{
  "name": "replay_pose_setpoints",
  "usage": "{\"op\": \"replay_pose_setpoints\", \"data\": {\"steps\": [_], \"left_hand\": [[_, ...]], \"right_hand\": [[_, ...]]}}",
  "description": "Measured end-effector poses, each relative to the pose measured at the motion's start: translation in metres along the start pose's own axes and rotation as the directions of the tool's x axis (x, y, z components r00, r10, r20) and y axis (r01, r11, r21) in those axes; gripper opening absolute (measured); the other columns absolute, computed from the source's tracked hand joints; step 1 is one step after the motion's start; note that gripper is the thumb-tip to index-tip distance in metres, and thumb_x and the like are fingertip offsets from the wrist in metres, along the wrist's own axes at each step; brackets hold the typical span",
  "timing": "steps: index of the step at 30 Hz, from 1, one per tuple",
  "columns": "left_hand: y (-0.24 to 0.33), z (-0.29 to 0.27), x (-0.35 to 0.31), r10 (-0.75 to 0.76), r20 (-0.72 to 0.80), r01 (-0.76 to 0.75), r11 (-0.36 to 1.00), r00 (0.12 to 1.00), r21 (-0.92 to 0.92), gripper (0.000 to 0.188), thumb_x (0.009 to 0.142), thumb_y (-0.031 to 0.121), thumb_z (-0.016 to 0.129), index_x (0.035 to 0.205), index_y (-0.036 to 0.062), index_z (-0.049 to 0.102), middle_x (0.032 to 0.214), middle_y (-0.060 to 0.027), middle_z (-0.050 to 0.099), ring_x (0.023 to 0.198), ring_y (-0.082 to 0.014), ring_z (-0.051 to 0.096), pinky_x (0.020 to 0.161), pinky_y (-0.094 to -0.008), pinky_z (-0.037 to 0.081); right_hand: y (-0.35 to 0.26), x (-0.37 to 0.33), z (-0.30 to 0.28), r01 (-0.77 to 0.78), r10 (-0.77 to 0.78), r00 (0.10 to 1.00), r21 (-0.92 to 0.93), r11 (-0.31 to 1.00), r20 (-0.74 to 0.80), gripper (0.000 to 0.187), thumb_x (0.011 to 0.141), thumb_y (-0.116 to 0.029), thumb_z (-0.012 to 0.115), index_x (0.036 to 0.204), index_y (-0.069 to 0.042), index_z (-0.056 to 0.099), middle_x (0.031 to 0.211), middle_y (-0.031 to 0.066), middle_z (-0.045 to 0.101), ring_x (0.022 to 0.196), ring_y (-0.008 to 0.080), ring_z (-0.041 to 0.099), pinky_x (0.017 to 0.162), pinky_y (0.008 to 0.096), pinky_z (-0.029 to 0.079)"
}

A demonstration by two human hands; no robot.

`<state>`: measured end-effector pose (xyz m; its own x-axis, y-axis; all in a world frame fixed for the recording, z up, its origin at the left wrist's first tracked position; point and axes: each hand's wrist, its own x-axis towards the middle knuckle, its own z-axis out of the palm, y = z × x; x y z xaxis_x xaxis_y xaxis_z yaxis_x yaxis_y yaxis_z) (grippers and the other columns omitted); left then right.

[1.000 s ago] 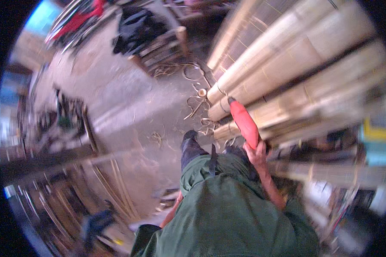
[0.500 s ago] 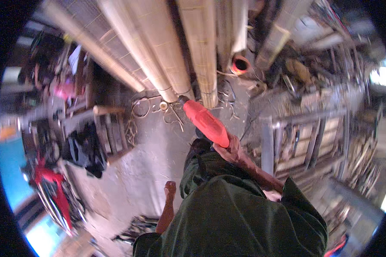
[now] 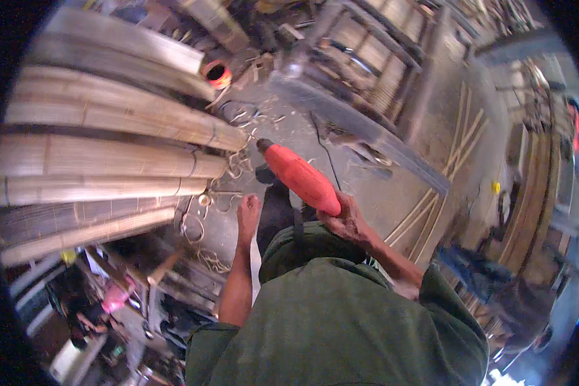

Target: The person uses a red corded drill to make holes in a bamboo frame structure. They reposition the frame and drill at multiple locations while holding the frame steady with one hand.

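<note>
My right hand (image 3: 346,219) is closed around the handle of a red power drill (image 3: 300,178), held in front of my body. The drill's dark chuck (image 3: 262,145) points forward and to the left, close to the ends of long pale rolls (image 3: 128,119) that look like bamboo slats bound with cord. My left hand (image 3: 248,211) hangs beside my leg with its fingers curled in, and nothing shows in it. It is nearest to the ends of the lower rolls and to loose strips on the floor.
An orange-rimmed container (image 3: 217,74) stands beyond the rolls. Ahead to the right lies a heavy wooden frame (image 3: 367,122). A dark cord (image 3: 327,151) and long thin strips (image 3: 453,164) lie on the floor. Planks (image 3: 527,193) line the right; clutter with a pink item (image 3: 118,294) fills the lower left.
My view has turned right, so the rolls lie on the left instead of ahead. My left hand has come forward. The drill stays in my right hand.
</note>
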<state>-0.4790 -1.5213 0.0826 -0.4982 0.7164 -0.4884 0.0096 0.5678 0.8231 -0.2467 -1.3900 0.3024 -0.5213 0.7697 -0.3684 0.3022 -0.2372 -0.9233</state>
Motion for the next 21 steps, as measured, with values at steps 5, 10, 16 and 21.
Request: {"op": "replay_pose_setpoints", "data": {"steps": [5, 10, 16, 21], "left_hand": [[0.052, 0.083, -0.002, -0.047, 0.360, 0.080, 0.994, 0.932, -0.078, 0.032, 0.094, 0.028, 0.057, 0.108, -0.0013, 0.059, 0.092, -0.0079, 0.065, 0.081, -0.0153, 0.062, 0.073, -0.0269, 0.051], [0.120, 0.170, -0.046, -0.058, 0.804, 0.372, 0.905, 0.592, -0.209, 0.046, 0.090, 0.042, 0.063, 0.111, 0.0019, 0.061, 0.099, -0.0068, 0.065, 0.084, -0.0166, 0.062, 0.075, -0.0293, 0.051], [0.192, 0.268, -0.098, -0.318, 0.925, 0.748, 0.661, 0.207, 0.059, 0.055, 0.082, 0.056, 0.068, 0.105, 0.0072, 0.059, 0.095, -0.0037, 0.064, 0.086, -0.0184, 0.063, 0.078, -0.0341, 0.051], [0.213, 0.340, -0.120, -0.230, 0.947, 0.889, 0.446, 0.225, -0.103, 0.052, 0.081, 0.050, 0.071, 0.107, 0.0075, 0.054, 0.091, -0.0045, 0.062, 0.085, -0.0196, 0.062, 0.077, -0.0371, 0.052]], "right_hand": [[0.050, -0.110, -0.067, -0.017, -0.030, 0.962, -0.171, 0.985, -0.272, 0.054, 0.081, -0.018, 0.063, 0.132, -0.004, 0.048, 0.098, 0.0189, 0.068, 0.090, 0.0245, 0.066, 0.077, 0.0399, 0.052], [0.082, -0.181, -0.101, -0.212, 0.161, 0.832, -0.036, 0.977, -0.532, 0.043, 0.074, -0.015, 0.060, 0.116, -0.003, 0.056, 0.083, 0.0132, 0.066, 0.075, 0.0206, 0.063, 0.071, 0.0356, 0.050], [0.082, -0.196, -0.132, -0.276, 0.276, 0.740, 0.097, 0.956, -0.614, 0.037, 0.075, -0.015, 0.061, 0.109, -0.001, 0.059, 0.078, 0.0107, 0.066, 0.073, 0.0202, 0.065, 0.069, 0.0344, 0.051], [0.073, -0.180, -0.173, -0.373, 0.311, 0.752, 0.013, 0.928, -0.581, 0.040, 0.078, -0.013, 0.064, 0.116, -0.002, 0.057, 0.083, 0.0106, 0.068, 0.075, 0.0159, 0.064, 0.069, 0.0323, 0.051]]}}
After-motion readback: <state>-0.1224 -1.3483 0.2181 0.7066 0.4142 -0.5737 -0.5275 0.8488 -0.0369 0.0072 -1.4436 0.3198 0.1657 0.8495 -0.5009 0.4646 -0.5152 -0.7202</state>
